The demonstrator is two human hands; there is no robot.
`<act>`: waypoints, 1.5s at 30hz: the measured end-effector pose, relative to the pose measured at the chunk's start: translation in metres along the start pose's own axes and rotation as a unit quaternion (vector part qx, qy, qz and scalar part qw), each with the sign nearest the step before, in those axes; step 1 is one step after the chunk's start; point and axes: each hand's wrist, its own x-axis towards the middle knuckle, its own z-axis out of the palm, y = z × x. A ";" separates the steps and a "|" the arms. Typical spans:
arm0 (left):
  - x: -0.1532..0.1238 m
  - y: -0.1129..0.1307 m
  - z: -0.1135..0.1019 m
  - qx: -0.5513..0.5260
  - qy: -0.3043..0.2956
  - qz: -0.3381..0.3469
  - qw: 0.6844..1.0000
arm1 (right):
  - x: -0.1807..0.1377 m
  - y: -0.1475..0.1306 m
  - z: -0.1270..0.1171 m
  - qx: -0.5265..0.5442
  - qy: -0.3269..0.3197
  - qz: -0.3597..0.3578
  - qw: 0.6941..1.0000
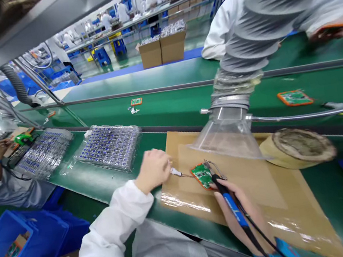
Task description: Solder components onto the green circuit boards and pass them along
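Observation:
My right hand (251,209) is closed around a soldering iron (230,201) with a blue and black handle and a trailing cord. The iron's tip end is over the upper right edge of a green circuit board (202,176) with an orange border. That board lies on a tan, film-covered sheet (186,202), near my right fingertips. My left hand (154,169) has its fingers curled together, with a small white connector (175,171) at the fingertips. Thin wires run from the connector to the board's left side. The left fingertips are partly hidden.
A clear fume hood (228,130) on a grey duct hangs just beyond the board. Right of it stands a round, tape-like roll (298,147). A tray of small parts (109,145) lies to the left. Boards sit on the green belt (180,103). Co-workers are left and opposite.

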 end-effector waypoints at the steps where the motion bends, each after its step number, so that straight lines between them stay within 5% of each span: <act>1: 0.001 -0.022 -0.011 0.014 0.019 -0.062 0.998 | 0.000 0.004 0.003 -0.019 -0.017 -0.014 1.000; 5: 0.005 -0.127 -0.050 0.108 0.008 -0.322 0.940 | -0.003 0.016 0.004 -0.056 -0.040 -0.041 0.997; 8: 0.009 -0.184 -0.063 0.130 -0.003 -0.378 0.916 | -0.008 0.018 0.004 -0.054 -0.061 -0.052 0.995; 11: 0.015 -0.208 -0.061 0.135 -0.010 -0.400 0.907 | -0.009 0.022 0.007 -0.054 -0.057 -0.071 0.994; 19: 0.030 -0.207 -0.049 0.147 0.006 -0.415 0.898 | -0.005 0.028 0.007 -0.070 -0.010 -0.057 0.996; 30: 0.040 -0.206 -0.042 0.120 0.014 -0.471 0.874 | -0.004 -0.010 0.001 -0.020 -0.020 0.014 1.000; 37: 0.033 -0.206 -0.036 0.040 0.029 -0.503 0.863 | -0.004 -0.012 0.002 -0.018 -0.016 0.013 1.000; 45: 0.035 -0.203 -0.043 0.077 0.041 -0.491 0.867 | -0.004 -0.020 0.002 -0.003 -0.002 0.026 1.000</act>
